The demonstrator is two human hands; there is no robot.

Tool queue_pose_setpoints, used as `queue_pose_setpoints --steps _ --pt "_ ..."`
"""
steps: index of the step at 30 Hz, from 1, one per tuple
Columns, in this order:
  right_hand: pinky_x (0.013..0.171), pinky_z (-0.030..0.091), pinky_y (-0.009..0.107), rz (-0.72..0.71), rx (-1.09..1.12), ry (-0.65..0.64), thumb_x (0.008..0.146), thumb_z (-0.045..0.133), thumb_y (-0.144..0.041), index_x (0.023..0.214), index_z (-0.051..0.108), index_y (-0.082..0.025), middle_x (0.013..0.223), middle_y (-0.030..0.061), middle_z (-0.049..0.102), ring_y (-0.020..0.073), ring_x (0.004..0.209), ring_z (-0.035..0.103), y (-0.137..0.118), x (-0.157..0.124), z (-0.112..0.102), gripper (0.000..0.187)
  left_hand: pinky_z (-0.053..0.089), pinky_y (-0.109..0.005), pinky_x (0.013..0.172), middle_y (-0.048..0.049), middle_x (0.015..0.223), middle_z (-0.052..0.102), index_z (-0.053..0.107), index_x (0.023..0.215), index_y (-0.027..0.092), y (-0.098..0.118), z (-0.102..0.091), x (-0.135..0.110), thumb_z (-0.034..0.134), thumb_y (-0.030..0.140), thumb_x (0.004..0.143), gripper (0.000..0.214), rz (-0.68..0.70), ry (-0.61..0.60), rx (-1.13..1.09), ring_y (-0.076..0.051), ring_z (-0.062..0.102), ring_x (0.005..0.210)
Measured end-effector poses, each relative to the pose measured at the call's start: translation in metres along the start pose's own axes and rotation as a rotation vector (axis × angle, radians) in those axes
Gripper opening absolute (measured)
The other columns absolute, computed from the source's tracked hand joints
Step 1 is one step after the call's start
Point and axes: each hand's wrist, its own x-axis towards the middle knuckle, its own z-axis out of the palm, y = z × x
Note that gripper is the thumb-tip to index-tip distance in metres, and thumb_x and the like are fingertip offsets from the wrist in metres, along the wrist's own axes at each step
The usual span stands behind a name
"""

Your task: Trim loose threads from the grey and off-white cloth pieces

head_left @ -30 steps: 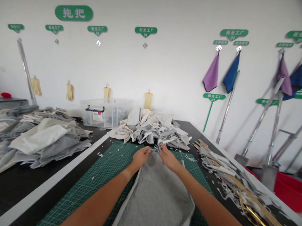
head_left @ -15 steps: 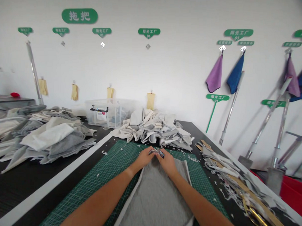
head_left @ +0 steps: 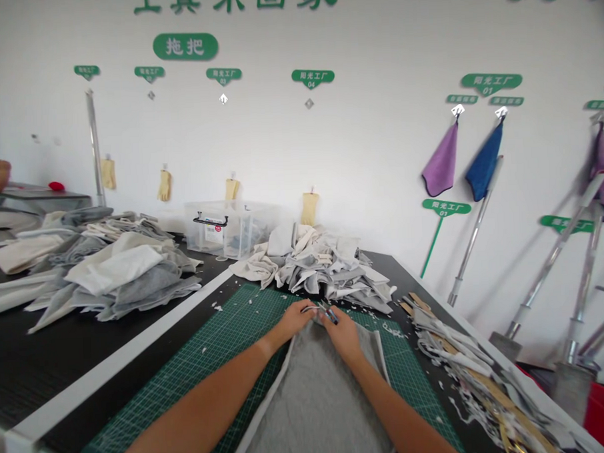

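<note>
- Your left hand (head_left: pixel 301 318) pinches the far end of the grey fabric piece (head_left: pixel 319 393), over the green gridded mat (head_left: pixel 231 323).
- Your right hand (head_left: pixel 343 331) curls around small scissors (head_left: pixel 330 315) there.
- Behind, the clear plastic box (head_left: pixel 212 236) holds greyish contents, too blurred to name.

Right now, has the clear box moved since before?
No. Judged by the yellow glove hanging behind it, the clear box stayed put; only the view shifted.
</note>
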Motion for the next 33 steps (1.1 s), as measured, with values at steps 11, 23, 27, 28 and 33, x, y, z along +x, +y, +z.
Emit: queue_pose_setpoints --steps 11,23,27,28,33 --pt "0.067 0.039 0.027 0.019 0.060 -0.037 0.090 0.048 -0.052 0.073 0.053 -0.022 0.073 -0.0004 0.061 0.0205 0.072 0.056 -0.005 0.000 -0.005 0.034 0.048 -0.029 0.084 -0.0046 0.090 0.071 0.072 0.093 0.014 0.015 -0.003 -0.005 0.053 0.048 0.092 0.039 -0.004 0.031 -0.104 -0.019 0.062 0.088" --pt "0.073 0.043 0.028 0.066 -0.037 -0.012 0.100 0.031 -0.051 0.091 0.060 -0.025 0.085 0.0021 0.068 0.0225 0.081 0.062 -0.004 -0.003 -0.006 0.039 0.046 -0.027 0.083 -0.0027 0.089 0.068 0.069 0.091 0.014 0.021 -0.006 -0.006 0.050 0.051 0.094 0.042 -0.009 0.021 -0.116 -0.017 0.059 0.087" --pt "0.079 0.044 0.030 0.104 -0.067 -0.022 0.100 0.031 -0.055 0.096 0.065 -0.026 0.096 0.0051 0.071 0.0248 0.090 0.064 -0.005 -0.004 -0.004 0.045 0.046 -0.027 0.085 -0.0033 0.091 0.069 0.069 0.091 0.014 0.020 -0.006 -0.006 0.051 0.052 0.093 0.042 -0.015 0.031 -0.129 -0.018 0.059 0.089" --pt "0.080 0.044 0.031 0.114 -0.068 -0.023 0.100 0.030 -0.056 0.098 0.066 -0.025 0.099 0.0064 0.072 0.0254 0.093 0.065 -0.005 -0.004 -0.004 0.047 0.046 -0.027 0.085 -0.0033 0.091 0.069 0.069 0.092 0.014 0.019 -0.006 -0.006 0.051 0.051 0.094 0.042 -0.014 0.026 -0.131 -0.018 0.059 0.089" --pt "0.086 0.043 0.033 0.167 -0.099 -0.040 0.102 0.025 -0.056 0.108 0.068 -0.025 0.113 0.0097 0.071 0.0266 0.105 0.064 -0.008 -0.005 -0.004 0.054 0.047 -0.029 0.088 -0.0042 0.095 0.071 0.071 0.096 0.015 0.019 -0.007 -0.007 0.053 0.049 0.093 0.040 -0.020 0.030 -0.121 -0.019 0.061 0.092"
